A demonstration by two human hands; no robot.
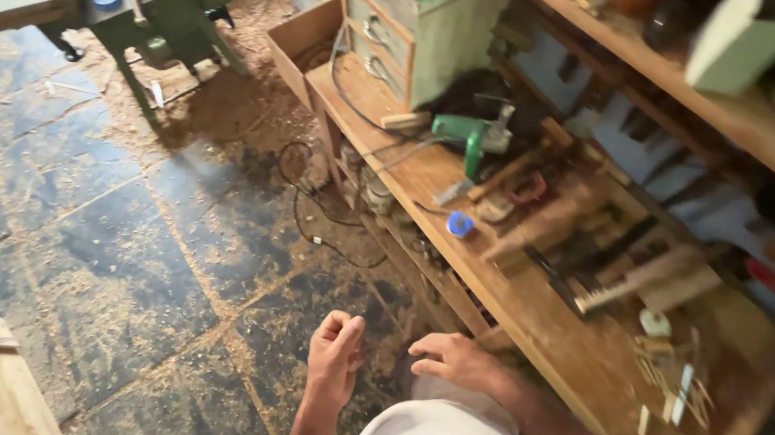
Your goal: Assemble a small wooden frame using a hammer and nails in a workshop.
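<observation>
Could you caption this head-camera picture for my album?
Both hands, left and right, hang empty beside a cluttered wooden workbench above a sawdust-strewn floor.

White short-sleeved shirt at the bottom centre of the frame, plain fabric without print, bare forearms coming out below it, left hand (pixel 335 354) and right hand (pixel 453 360) both bare, no gloves, no watch, no rings visible, fingers slightly blurred
</observation>
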